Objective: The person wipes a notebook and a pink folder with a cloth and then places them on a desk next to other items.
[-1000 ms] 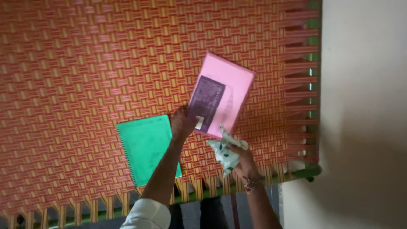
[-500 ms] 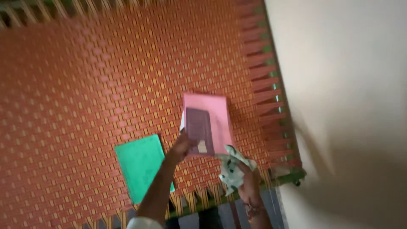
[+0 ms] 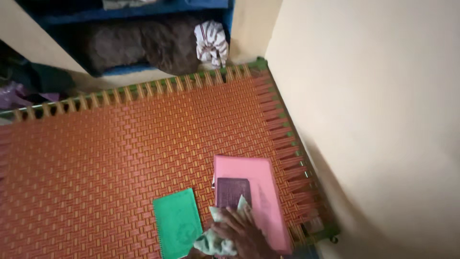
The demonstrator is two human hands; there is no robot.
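Change: since the earlier frames the view has tipped upward, so the far edge of the cot and a shelf behind it now show; the hand with the cloth has come onto the pink book, and the other hand, which rested on the small dark book, has gone from sight.
Right hand: lies low in the frame, palm down, fingers bent over a crumpled pale green cloth, pressing it on the lower left part of the pink book.
Left hand: not seen; its grip cannot be told.
Pink book: lies flat on the woven cot near the right edge, closed.
Small dark book: purple-brown, lies on top of the pink book, its lower edge just beside the fingers.
Green notebook: spiral-bound, flat on the cot, just left of the pink book, next to the cloth.
Cot: orange woven straps on a green frame, set against a cream wall.
Shelf: blue, behind the cot, holding a dark brown blanket and a white striped bundle.
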